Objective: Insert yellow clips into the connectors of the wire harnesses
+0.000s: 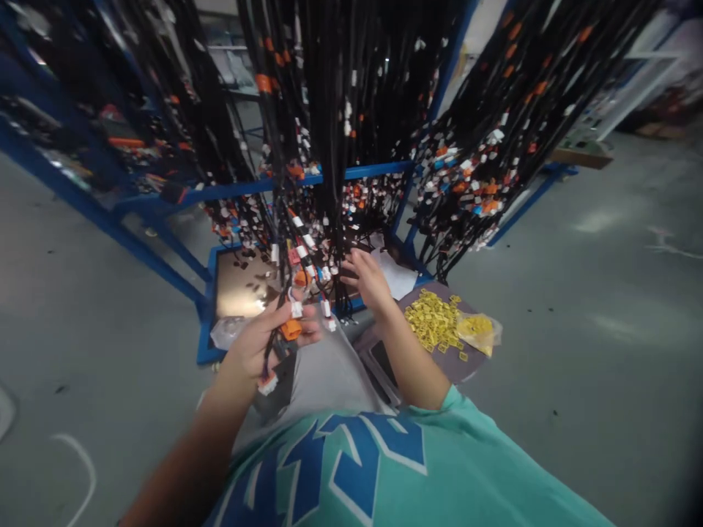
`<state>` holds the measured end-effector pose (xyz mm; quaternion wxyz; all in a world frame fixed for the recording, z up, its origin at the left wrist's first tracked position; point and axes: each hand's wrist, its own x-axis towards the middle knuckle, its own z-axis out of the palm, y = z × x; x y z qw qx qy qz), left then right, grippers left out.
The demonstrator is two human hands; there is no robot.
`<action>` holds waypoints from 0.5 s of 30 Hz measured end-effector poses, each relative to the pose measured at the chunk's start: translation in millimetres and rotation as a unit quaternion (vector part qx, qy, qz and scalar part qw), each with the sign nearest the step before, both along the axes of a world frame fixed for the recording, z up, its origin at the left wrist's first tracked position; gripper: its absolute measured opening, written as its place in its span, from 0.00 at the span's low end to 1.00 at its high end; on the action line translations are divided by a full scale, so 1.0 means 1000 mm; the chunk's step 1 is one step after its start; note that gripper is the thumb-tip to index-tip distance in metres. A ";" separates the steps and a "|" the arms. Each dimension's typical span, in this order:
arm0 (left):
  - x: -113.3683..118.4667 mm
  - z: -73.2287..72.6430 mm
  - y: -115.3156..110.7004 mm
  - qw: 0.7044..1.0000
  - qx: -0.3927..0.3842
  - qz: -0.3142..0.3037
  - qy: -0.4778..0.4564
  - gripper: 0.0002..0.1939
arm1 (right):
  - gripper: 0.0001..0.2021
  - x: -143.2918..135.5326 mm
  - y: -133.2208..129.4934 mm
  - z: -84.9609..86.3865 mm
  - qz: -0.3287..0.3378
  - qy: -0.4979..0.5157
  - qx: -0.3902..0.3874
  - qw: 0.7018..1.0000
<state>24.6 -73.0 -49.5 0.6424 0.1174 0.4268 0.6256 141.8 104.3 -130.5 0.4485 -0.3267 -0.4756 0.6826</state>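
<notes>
My left hand [263,337] is closed around the lower end of a black wiring harness [283,274]. An orange connector [291,329] and a white connector [296,309] show at its fingers, and another white-and-orange plug [267,383] dangles beneath the palm. To the right, my right hand [369,278] is raised with its fingers apart, beside the hanging black cables [341,219]. Nothing shows in its grasp; whether the fingertips touch a cable I cannot tell. White connectors [328,315] hang between the two hands.
A blue metal rack [231,192] carries dense bundles of harnesses ahead and to both sides. Yellow plastic parts [431,322] lie heaped at my right, beside a clear bag [479,331] holding more. A crumpled plastic bag [228,333] rests on the rack's base at left.
</notes>
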 end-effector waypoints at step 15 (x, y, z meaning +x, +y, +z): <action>-0.017 -0.027 0.028 0.987 -0.066 -0.084 0.118 0.18 | 0.12 0.288 0.072 -0.152 -0.203 -0.697 -0.096 0.681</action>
